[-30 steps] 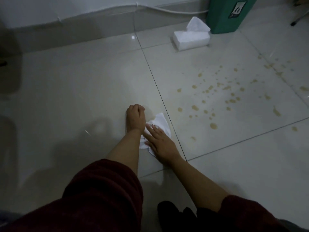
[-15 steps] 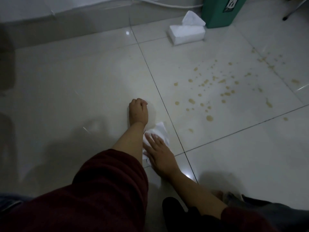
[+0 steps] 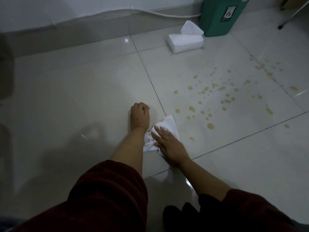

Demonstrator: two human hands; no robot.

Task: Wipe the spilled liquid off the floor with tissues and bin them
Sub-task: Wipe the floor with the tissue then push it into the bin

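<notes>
— Fingers point(image 3: 159, 131) of our right hand point(image 3: 168, 144) lie straight and slightly spread, pressing flat on the tissue point(image 3: 164, 131) at lower centre of the frame. And the other?

— Our left hand point(image 3: 139, 117) is curled into a fist, knuckles resting on the floor tile point(image 3: 83, 97) just left of the tissue; we see nothing held in it, though the inside of the fist is turned away from us.

— What can't we make out?

— Much of the tissue is hidden under the right palm and behind the left wrist. Our dark red sleeves point(image 3: 107, 195) fill the bottom edge. At upper right, the green bin point(image 3: 220, 15) is cut off by the top of the frame, and its label is too small to read.

— How does the tissue look?

— White, crumpled, one corner sticking up toward the grout line. Right of it, yellowish drops of spilled liquid point(image 3: 225, 97) are scattered across the tile toward the right edge. A white tissue pack point(image 3: 185, 41), one sheet poking up, sits just beside the bin. A white cable point(image 3: 150, 13) runs along the wall at the top.
</notes>
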